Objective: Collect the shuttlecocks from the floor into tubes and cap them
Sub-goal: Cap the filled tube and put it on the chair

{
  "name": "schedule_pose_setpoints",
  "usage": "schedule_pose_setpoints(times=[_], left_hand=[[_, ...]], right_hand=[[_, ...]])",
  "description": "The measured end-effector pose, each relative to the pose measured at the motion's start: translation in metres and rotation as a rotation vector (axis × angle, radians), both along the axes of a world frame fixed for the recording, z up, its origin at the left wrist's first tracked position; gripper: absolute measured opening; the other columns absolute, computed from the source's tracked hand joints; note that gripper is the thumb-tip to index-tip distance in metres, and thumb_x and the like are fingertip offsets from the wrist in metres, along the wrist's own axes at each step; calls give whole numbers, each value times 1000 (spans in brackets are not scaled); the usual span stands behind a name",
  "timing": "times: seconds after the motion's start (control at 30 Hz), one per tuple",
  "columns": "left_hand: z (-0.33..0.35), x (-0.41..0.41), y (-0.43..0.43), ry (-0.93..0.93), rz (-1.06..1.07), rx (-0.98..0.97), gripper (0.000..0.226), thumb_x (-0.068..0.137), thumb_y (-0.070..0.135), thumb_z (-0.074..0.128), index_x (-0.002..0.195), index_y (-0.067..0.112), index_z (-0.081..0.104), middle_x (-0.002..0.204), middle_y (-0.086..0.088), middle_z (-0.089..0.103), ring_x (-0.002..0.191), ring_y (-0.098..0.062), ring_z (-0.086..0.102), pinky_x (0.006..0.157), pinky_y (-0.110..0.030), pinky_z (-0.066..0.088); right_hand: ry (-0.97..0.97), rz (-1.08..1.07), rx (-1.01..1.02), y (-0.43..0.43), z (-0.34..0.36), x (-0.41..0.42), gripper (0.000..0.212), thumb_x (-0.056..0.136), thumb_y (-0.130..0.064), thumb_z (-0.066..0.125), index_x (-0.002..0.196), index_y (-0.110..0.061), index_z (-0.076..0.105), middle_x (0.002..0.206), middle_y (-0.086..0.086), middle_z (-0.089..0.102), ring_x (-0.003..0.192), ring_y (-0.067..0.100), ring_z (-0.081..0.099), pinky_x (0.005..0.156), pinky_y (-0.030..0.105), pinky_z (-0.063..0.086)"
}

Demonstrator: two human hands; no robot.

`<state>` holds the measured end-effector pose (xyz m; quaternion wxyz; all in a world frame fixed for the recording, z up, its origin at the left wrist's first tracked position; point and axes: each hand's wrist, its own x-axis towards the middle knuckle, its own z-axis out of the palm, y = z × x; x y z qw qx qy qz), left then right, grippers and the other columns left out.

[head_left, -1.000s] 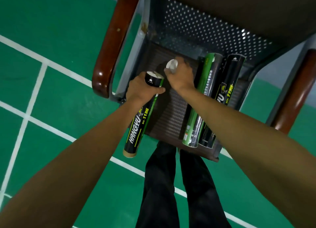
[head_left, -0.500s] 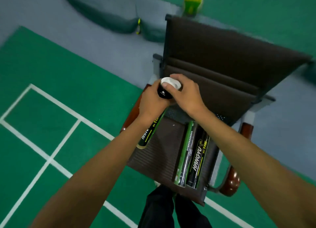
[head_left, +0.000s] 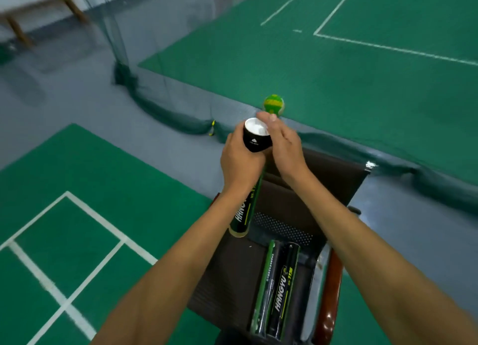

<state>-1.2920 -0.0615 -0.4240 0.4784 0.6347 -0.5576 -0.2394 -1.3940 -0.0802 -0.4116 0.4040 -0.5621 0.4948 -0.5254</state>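
While the left hand [head_left: 240, 163] grips the shuttlecock tube [head_left: 256, 142], the right hand [head_left: 287, 149] pinches its white cap [head_left: 254, 127] between curled fingers [head_left: 267, 117].

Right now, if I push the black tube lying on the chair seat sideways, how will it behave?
The black tube is a cylinder on its side, so it would probably roll. The green tube lies close beside it on the left and would likely stop it that way. Its glossy surface may be slippery.
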Motion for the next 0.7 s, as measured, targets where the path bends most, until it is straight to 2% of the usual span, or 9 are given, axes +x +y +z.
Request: schedule_pose_setpoints(times=[0.07, 0.13, 0.23, 0.3, 0.33, 0.4, 0.47, 0.53, 0.7], left_hand=[[23, -3, 5, 36, -29, -56, 52, 78, 30, 76, 127, 33, 59, 112, 8, 69, 102, -16, 66, 86, -42, 56], [45, -6, 10, 52, -76, -108, 62, 75, 28, 79, 134, 31, 57, 119, 7, 68, 109, -15, 66, 92, -43, 56], [74, -8, 18, 55, -144, -149, 85, 73, 35, 82, 151, 33, 46, 130, 6, 68, 118, -12, 65, 98, -40, 56], [88, -7, 23, 51, -164, -176, 96, 74, 38, 85, 156, 41, 35, 130, 8, 70, 117, -11, 67, 97, -39, 57], [94, -7, 25, 40, -174, -188, 99, 74, 39, 86, 157, 45, 31, 129, 9, 70, 117, -10, 67, 97, -37, 57], [103, -8, 32, 9, -187, -197, 100, 74, 37, 87, 156, 48, 31, 128, 10, 71, 115, -10, 68, 96, -34, 57], [107, -8, 37, -7, -187, -206, 91, 74, 36, 87, 151, 47, 39, 125, 11, 71, 113, -10, 68, 96, -37, 57], [109, -8, 40, -16, -192, -214, 81, 72, 35, 88, 142, 45, 48, 119, 12, 73, 108, -11, 70, 91, -40, 58], [108, -6, 50, -15, -185, -243, 74, 68, 34, 92, 132, 42, 54, 107, 12, 74, 99, -10, 71, 85, -39, 59]], right_hand=[[-49, -23, -26, 3, 28, -2, 35, 103, -34, 48, 118, -14, 73, 117, -2, 72, 112, 7, 66, 99, 30, 51], [-116, -63, -20, 6, 51, -2, 23, 103, -18, 53, 114, -11, 72, 106, -3, 71, 95, 2, 66, 84, 20, 51], [-296, -97, 180, 15, 84, -1, 23, 95, -21, 65, 117, -13, 66, 107, 4, 72, 99, 17, 69, 74, 24, 53], [-370, -13, 447, 23, 104, -6, 30, 92, -38, 68, 113, -17, 69, 101, 3, 75, 104, 29, 69, 80, 36, 56], [-358, 61, 564, 28, 113, -11, 33, 90, -46, 67, 109, -20, 71, 99, 3, 75, 104, 31, 68, 87, 48, 55], [-357, 177, 661, 37, 124, -20, 41, 88, -54, 65, 114, -22, 70, 110, 7, 72, 109, 33, 67, 88, 67, 52], [-398, 197, 640, 41, 129, -24, 45, 90, -52, 65, 122, -20, 67, 117, 8, 71, 110, 30, 67, 81, 62, 57], [-413, 155, 601, 47, 131, -23, 43, 93, -48, 63, 125, -19, 65, 116, 7, 72, 108, 24, 68, 81, 56, 59], [-433, 121, 573, 56, 125, -20, 41, 93, -44, 63, 126, -20, 64, 121, 9, 71, 111, 28, 68, 85, 64, 56]])
